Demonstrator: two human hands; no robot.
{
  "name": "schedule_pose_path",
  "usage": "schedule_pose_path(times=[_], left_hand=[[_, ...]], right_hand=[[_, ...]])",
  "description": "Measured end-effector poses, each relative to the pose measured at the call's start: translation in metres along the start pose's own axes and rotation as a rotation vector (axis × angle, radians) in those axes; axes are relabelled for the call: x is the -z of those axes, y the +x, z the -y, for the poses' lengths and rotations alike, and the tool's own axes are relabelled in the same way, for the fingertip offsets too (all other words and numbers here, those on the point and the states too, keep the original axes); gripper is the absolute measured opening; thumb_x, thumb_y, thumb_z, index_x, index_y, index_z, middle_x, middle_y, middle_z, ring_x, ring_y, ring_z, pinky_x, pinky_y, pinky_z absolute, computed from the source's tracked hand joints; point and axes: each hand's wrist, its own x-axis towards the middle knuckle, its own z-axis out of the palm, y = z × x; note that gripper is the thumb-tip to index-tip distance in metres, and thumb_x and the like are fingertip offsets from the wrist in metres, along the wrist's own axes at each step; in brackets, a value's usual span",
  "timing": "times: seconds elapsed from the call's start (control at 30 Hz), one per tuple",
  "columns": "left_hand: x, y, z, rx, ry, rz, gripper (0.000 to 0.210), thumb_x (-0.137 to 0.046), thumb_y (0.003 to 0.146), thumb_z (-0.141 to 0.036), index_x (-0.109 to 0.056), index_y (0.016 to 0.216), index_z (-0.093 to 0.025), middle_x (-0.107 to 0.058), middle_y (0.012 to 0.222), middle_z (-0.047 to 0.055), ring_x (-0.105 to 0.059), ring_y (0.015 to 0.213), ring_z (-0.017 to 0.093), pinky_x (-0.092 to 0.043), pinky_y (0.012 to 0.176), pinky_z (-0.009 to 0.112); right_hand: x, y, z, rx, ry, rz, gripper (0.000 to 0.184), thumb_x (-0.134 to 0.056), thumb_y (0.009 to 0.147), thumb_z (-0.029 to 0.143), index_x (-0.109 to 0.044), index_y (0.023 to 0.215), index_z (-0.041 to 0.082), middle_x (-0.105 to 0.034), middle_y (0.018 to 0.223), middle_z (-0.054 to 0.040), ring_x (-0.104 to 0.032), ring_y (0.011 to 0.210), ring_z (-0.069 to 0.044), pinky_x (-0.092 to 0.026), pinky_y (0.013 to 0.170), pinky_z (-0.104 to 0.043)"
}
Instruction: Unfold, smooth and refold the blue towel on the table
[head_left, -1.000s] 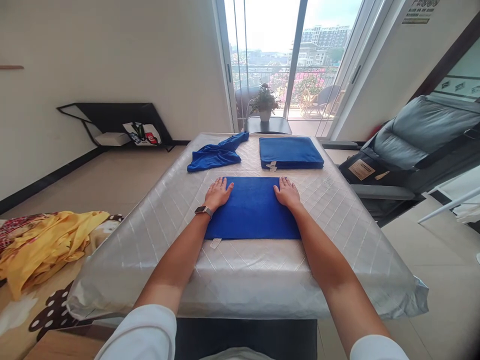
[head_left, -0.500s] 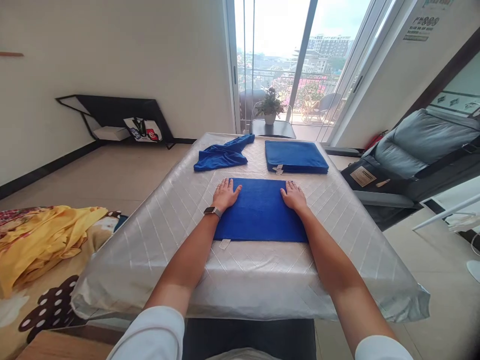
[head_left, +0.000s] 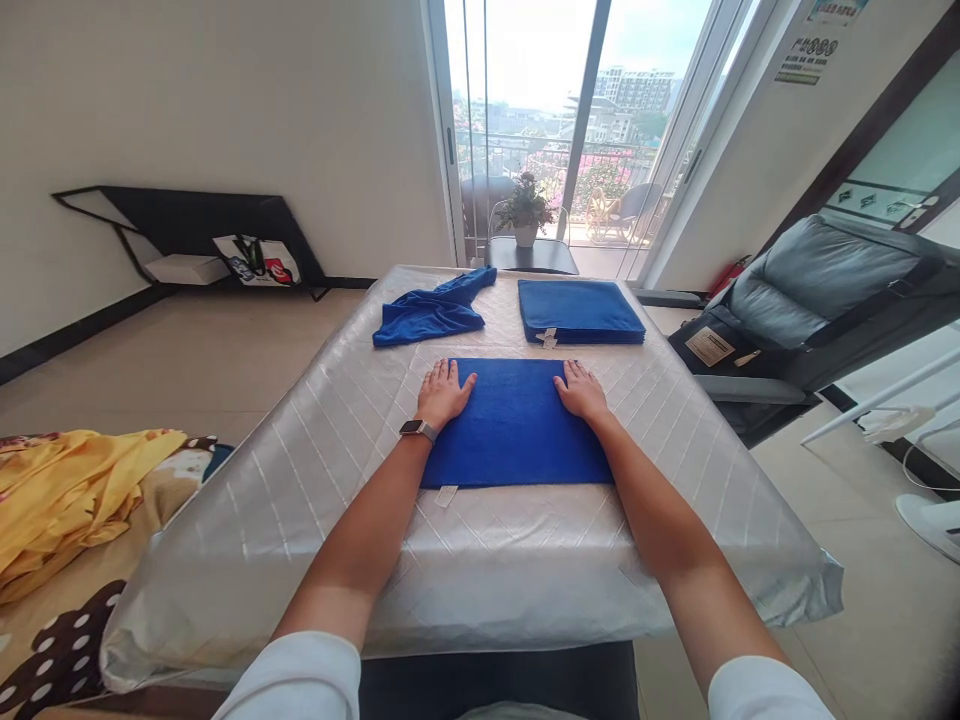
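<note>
Blue towel (head_left: 517, 425), folded flat, centre of counter (head_left: 300, 470), pinned at far corners for smoothing. Left hand (head_left: 442, 393): fingers splayed flat, gripping nothing. Right hand (head_left: 581, 391): same, palm down. Beyond: crumpled towel (head_left: 431, 312); folded stack (head_left: 579, 311). Surface: silver quilted cover. Room: balcony door (head_left: 540, 120), grey chair (head_left: 817, 290), yellow cloth (head_left: 67, 490).

yellow cloth (head_left: 67, 500) cut off at left edge, towel label (head_left: 446, 495) print unreadable
</note>
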Motion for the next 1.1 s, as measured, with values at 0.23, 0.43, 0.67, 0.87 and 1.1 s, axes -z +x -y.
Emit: schedule_pose_path(times=[0.23, 0.43, 0.67, 0.87, 1.1], left_hand=[[0.0, -0.002, -0.001, -0.002, -0.026, -0.013, 0.083, -0.018, 0.105, -0.063, -0.033, 0.163, -0.006, -0.028, 0.172, 0.019, -0.023, 0.16, 0.03, -0.018, 0.13, 0.045], [0.002, -0.002, -0.002, -0.006, -0.027, 0.004, 0.084, -0.02, 0.105, -0.062, -0.03, 0.163, -0.002, -0.026, 0.172, 0.021, -0.022, 0.16, 0.031, -0.017, 0.13, 0.045], [0.004, -0.003, -0.001, -0.006, -0.027, -0.002, 0.082, -0.02, 0.105, -0.062, -0.032, 0.163, -0.005, -0.027, 0.172, 0.019, -0.022, 0.16, 0.03, -0.018, 0.13, 0.046], [0.003, -0.001, 0.0, -0.009, -0.025, 0.019, 0.086, -0.018, 0.104, -0.064, -0.029, 0.164, -0.003, -0.025, 0.172, 0.021, -0.021, 0.161, 0.03, -0.017, 0.13, 0.045], [0.001, 0.001, 0.001, -0.01, -0.048, -0.001, 0.085, -0.019, 0.104, -0.064, -0.03, 0.164, -0.005, -0.026, 0.172, 0.019, -0.022, 0.161, 0.031, -0.018, 0.13, 0.047]], right_hand=[[0.001, 0.0, -0.002, 0.007, -0.006, 0.001, 0.067, -0.023, 0.11, 0.045, -0.027, 0.167, 0.01, -0.024, 0.174, -0.0104, -0.018, 0.161, -0.02, -0.014, 0.13, -0.039], [0.002, 0.0, -0.002, 0.006, -0.019, 0.016, 0.068, -0.023, 0.11, 0.045, -0.024, 0.167, 0.007, -0.022, 0.175, -0.0105, -0.016, 0.162, -0.021, -0.014, 0.131, -0.039], [0.001, 0.004, -0.002, 0.013, -0.033, 0.038, 0.066, -0.018, 0.111, 0.043, -0.024, 0.167, 0.009, -0.021, 0.175, -0.0106, -0.014, 0.162, -0.02, -0.014, 0.13, -0.041], [0.005, -0.006, -0.003, 0.035, -0.029, 0.02, 0.065, -0.018, 0.111, 0.042, -0.025, 0.167, 0.01, -0.021, 0.175, -0.0106, -0.014, 0.162, -0.021, -0.014, 0.131, -0.043], [0.038, -0.027, 0.001, 0.076, -0.048, 0.155, 0.069, -0.022, 0.111, 0.047, -0.023, 0.168, 0.01, -0.017, 0.175, -0.0108, -0.014, 0.162, -0.025, -0.018, 0.13, -0.043]])
